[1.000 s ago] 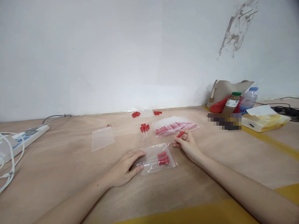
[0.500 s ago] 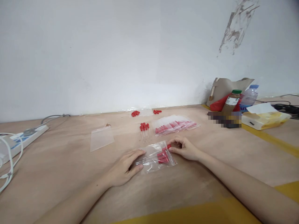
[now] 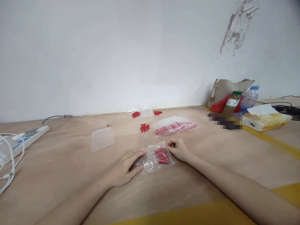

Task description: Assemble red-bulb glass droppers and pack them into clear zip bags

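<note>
A clear zip-lock bag (image 3: 150,164) lies flat on the brown surface, with several red rubber dropper bulbs (image 3: 163,161) inside, near its open right end. My left hand (image 3: 126,167) holds the bag's left end, thumb and fingers apart on either side of it. At the upper right corner of the mouth, my right hand (image 3: 178,150) pinches the bag edge; its fingertips are partly hidden. Just beyond stand out several droppers with red bulbs and thin clear tubes (image 3: 145,129), lying side by side. A fan of filled bags (image 3: 175,126) lies to their right.
One flat bag (image 3: 102,139) lies on the left. Loose red bulbs (image 3: 136,114) rest on plastic by the wall. At left is a power strip (image 3: 35,134) with white cables. A green-capped bottle (image 3: 232,103), a blue-capped bottle (image 3: 250,97) and a tissue pack (image 3: 267,117) stand right.
The red bulb that was at the bag's mouth in my right fingers is now inside with the others. My right hand has shifted slightly left; my left hand has stayed in place.
</note>
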Action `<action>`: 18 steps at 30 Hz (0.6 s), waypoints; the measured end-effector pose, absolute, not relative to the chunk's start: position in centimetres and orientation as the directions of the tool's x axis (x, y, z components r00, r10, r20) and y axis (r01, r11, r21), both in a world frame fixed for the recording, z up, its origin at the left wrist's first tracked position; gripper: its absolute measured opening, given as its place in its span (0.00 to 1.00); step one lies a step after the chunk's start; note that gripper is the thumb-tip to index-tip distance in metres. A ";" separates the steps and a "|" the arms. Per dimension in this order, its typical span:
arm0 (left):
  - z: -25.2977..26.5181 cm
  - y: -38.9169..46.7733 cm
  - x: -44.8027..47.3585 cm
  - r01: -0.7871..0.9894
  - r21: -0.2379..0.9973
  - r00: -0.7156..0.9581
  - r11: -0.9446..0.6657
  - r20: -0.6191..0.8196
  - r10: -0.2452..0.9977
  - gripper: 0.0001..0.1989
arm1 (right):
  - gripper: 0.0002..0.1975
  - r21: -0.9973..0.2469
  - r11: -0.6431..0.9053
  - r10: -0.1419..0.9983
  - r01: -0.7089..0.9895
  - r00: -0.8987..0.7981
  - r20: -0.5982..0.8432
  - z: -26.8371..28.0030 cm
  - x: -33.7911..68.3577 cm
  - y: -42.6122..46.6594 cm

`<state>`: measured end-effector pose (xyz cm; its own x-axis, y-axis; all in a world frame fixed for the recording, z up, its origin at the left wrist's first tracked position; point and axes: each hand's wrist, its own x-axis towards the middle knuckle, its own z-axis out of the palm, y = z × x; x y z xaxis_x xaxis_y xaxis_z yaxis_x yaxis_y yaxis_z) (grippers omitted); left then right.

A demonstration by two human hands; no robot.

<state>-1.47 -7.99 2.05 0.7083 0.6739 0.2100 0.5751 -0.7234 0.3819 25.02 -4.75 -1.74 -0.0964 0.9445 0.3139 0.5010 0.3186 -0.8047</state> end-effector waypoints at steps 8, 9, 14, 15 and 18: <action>2.4 -8.0 -1.4 0.513 0.363 0.760 -0.778 0.229 0.608 0.18 | 0.08 -0.740 0.380 0.925 0.555 -0.205 0.321 1.5 26.7 -5.0; 2.4 -8.0 -1.4 0.509 0.354 0.767 -0.785 0.227 0.600 0.17 | 0.08 -0.712 0.370 0.925 0.597 -0.167 0.341 2.1 26.6 -4.8; 2.3 -8.0 -1.5 0.528 0.326 0.773 -0.784 0.198 0.603 0.16 | 0.08 -0.568 0.301 0.941 0.766 -0.144 0.305 4.1 23.3 -1.4; 2.3 -8.0 -1.5 0.530 0.325 0.772 -0.783 0.196 0.604 0.16 | 0.09 -0.559 0.229 0.964 0.797 -0.106 0.245 4.3 22.2 -0.4; 2.4 -8.1 -1.4 0.521 0.338 0.774 -0.784 0.200 0.601 0.16 | 0.14 -0.555 0.134 0.985 0.821 -0.050 0.164 4.5 19.2 2.7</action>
<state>-1.45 -8.08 2.39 0.7738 0.6009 0.2005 0.5212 -0.7838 0.3377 19.15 2.75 4.54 -0.0499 0.9852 0.1638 0.8210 0.1339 -0.5550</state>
